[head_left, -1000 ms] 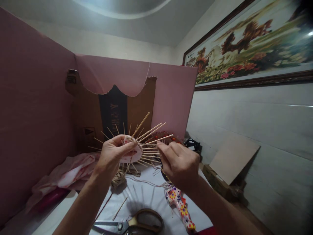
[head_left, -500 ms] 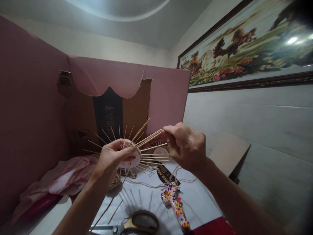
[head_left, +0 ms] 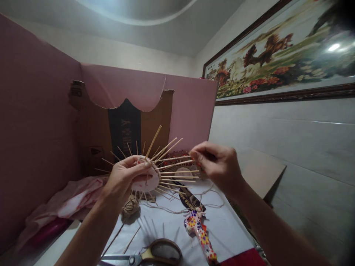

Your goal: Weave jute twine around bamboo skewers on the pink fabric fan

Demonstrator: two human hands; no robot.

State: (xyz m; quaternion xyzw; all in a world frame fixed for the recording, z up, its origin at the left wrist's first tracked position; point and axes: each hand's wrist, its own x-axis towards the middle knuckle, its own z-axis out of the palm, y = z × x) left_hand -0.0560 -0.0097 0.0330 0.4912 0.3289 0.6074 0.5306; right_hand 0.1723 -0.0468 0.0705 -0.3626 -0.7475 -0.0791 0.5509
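The left hand clamps the white disc, probably steadying its wooden sticks near the right hand, whose hold I can't discern.

One head-worn camera looks forward and slightly down over a white-covered table whose right edge runs away from it, with the bare left hand and bare right hand close ahead. Its wide view reaches beyond to a flat pink panel and, rightward, a long, dark-framed horse picture whose right end seems lost in shadow.
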